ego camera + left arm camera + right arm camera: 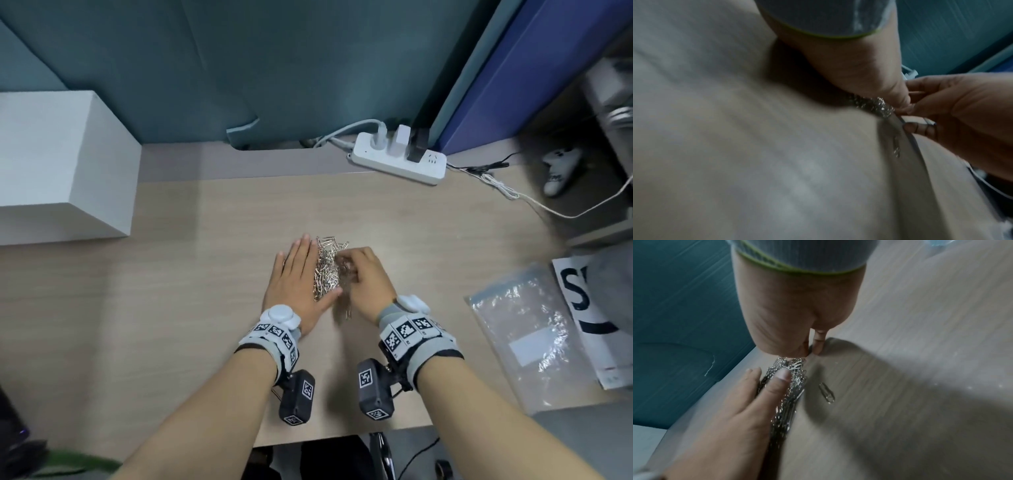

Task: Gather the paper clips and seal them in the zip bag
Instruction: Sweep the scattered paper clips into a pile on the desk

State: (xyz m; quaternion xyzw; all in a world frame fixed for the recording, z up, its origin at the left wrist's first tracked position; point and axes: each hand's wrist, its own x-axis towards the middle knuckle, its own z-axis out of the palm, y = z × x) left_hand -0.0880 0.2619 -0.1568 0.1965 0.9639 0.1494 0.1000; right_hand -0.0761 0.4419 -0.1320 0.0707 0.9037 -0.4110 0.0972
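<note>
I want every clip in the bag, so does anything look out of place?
One stray paper clip lies on the desk apart from the paper clip pile between the left hand and right hand.

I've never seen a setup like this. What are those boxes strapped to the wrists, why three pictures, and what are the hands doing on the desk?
No machine here: a person works with bare hands, wearing cameras. The top picture comes from a head camera looking down; the other two come from the dark boxes strapped under each wrist, looking along the hand.

On the wooden desk lies a heap of silver paper clips. The left hand lies flat with straight fingers, walling the heap from one side. The right hand has curled fingers among the clips on the other side; whether its grip has closed on any is unclear. One stray clip lies apart from the heap.

The clear zip bag lies untouched to the right. A power strip and a white box sit further back.
</note>
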